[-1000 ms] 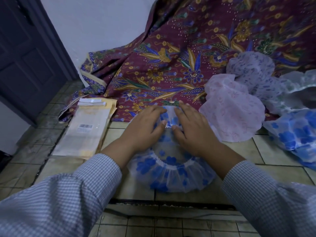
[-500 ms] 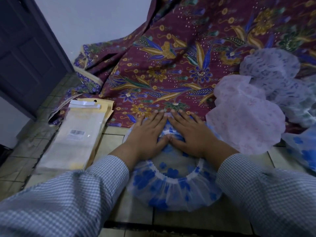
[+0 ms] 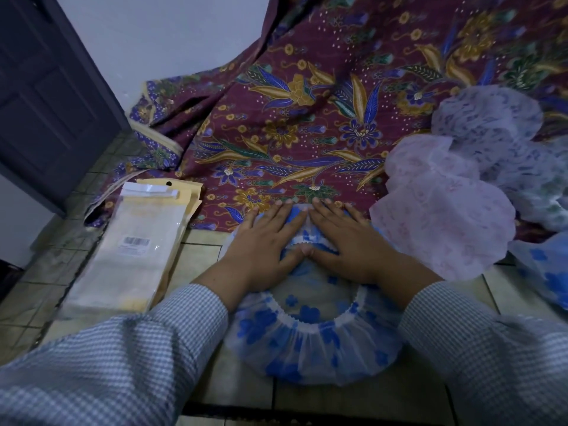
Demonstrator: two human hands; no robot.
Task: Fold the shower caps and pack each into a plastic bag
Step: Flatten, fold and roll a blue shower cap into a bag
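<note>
A clear shower cap with blue flowers (image 3: 310,342) lies on the tiled floor in front of me, its white elastic rim facing up. My left hand (image 3: 261,244) and my right hand (image 3: 347,241) lie flat side by side on its far half, fingers straight, thumbs touching, pressing it down. A stack of plastic bags (image 3: 135,250) lies on the floor to the left of my left hand. More shower caps sit at the right: a pink one (image 3: 442,222), a lilac one (image 3: 488,118) and a blue-flowered one (image 3: 547,269).
A maroon batik cloth (image 3: 307,112) covers the floor and rises behind the caps. A dark door (image 3: 46,96) stands at the far left beside a white wall (image 3: 172,35). Tiled floor (image 3: 353,395) runs along the near edge.
Both hands have flattened onto the far half of the blue-flowered cap and slid slightly away from me. My view has moved closer and to the left.
</note>
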